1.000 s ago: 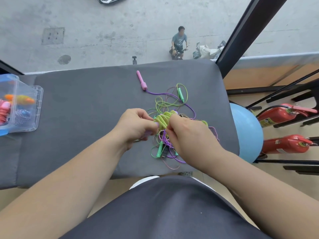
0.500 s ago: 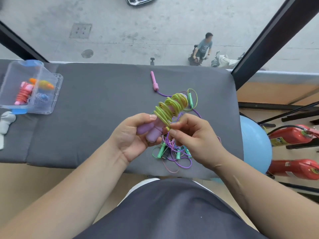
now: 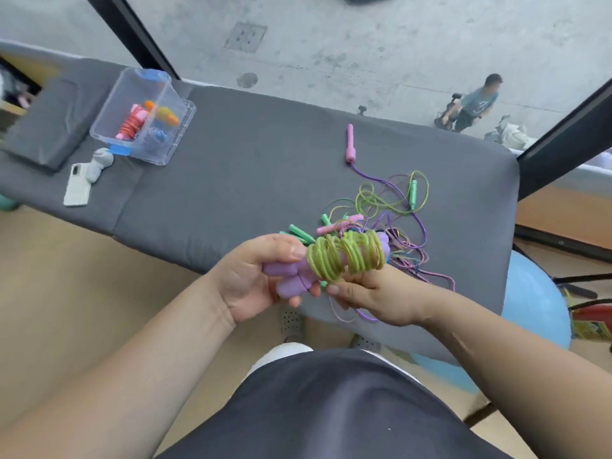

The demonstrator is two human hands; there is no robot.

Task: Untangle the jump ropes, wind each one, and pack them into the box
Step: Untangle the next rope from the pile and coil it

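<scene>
Both hands, left (image 3: 258, 279) and right (image 3: 374, 298), grip a wound rope (image 3: 346, 256); box (image 3: 145, 115) at far left holds others, tangle (image 3: 390, 213) remains.

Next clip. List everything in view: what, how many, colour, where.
wound rope: one, yellow-green cord round purple handles, held in both hands
tangled ropes: several, green, purple, pink, pad's right part
pink handle: one, beyond the tangle, on a purple cord
clear box: one, open, pad's far left
packed ropes: about three, red, orange, blue, inside the box
phone: one, white, beside the box
pad: one, grey
ball: one, light blue, right of the pad
left hand: one, grips the purple handles
right hand: one, holds the coils from below
</scene>
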